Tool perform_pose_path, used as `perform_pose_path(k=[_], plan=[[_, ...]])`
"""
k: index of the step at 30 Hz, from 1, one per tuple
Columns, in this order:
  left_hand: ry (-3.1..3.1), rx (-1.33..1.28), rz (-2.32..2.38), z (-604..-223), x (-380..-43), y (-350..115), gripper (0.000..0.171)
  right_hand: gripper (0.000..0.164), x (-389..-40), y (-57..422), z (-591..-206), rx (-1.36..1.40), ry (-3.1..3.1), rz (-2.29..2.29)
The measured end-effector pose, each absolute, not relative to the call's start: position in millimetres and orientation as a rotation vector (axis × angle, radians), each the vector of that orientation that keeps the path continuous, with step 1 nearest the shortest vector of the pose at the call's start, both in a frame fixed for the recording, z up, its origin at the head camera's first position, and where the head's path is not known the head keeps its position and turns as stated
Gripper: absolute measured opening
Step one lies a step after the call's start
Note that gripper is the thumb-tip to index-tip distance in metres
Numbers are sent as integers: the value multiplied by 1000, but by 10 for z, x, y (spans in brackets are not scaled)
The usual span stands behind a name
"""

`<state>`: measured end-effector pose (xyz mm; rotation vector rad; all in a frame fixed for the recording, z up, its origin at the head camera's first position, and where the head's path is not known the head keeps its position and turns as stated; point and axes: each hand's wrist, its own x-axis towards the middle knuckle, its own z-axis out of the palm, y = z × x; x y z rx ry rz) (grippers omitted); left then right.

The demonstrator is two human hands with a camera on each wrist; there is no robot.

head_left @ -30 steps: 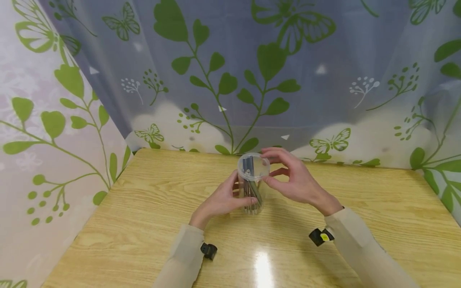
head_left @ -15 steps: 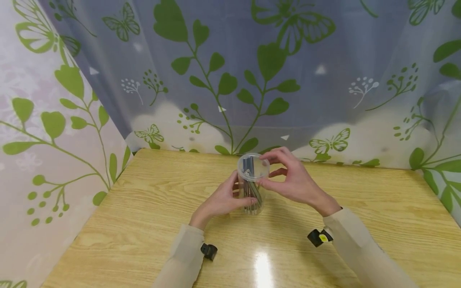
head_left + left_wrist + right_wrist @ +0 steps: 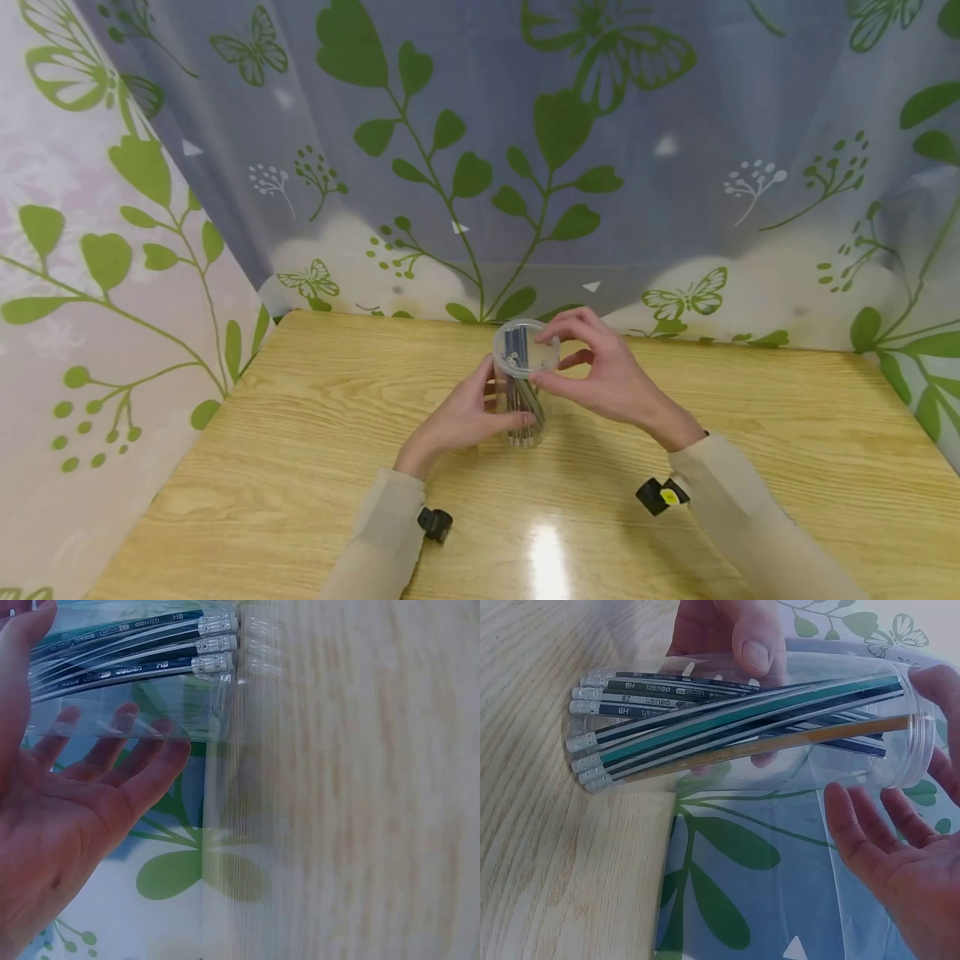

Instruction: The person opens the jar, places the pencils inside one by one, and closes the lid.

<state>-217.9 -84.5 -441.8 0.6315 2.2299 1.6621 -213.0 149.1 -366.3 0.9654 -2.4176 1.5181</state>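
A clear plastic jar [image 3: 546,423] stands upright on the wooden table, with several pencils [image 3: 742,712] leaning inside it. Their eraser ends are at the bottom of the jar; most are dark or green striped, one is yellow. My left hand [image 3: 457,417] grips the jar's body from the left, thumb across the near side and fingers round the far side. Over the clear round lid [image 3: 517,323] at the top, my right hand [image 3: 615,375] holds the rim between thumb and curved fingers. In the right wrist view the lid [image 3: 921,750] sits on the jar.
The light wooden table [image 3: 337,375] runs up to a blue curtain [image 3: 465,67] with green leaves and butterflies. A pale patterned curtain [image 3: 45,400] hangs along the left edge. Black wrist cameras show on both sleeves.
My right hand has shifted slightly left, its thumb and fingers sliding further round the lid. My left hand and the jar have hardly moved.
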Motion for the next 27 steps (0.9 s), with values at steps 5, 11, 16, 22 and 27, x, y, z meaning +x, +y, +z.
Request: perform_pose_path(k=[5,11,16,22,27], plan=[[2217,634,1659,-4405,-2174,-844,87,37,-2129,1498,-3665,972,-2440,1487],[2225,621,1642,-4403,-2179,-854,91,41,-2145,1520,-3668,1054,-2445,1456],[2244,624,1619,-4403,-2183,-853,92,39,-2140,1507,-3660,1019,-2450,1456],[2240,637,1625,-4400,-2183,-853,88,38,-2134,1462,-3648,980,-2444,1456],[2228,643,1623,-4402,-2187,-851,88,37,-2139,1473,-3655,987,-2446,1465]])
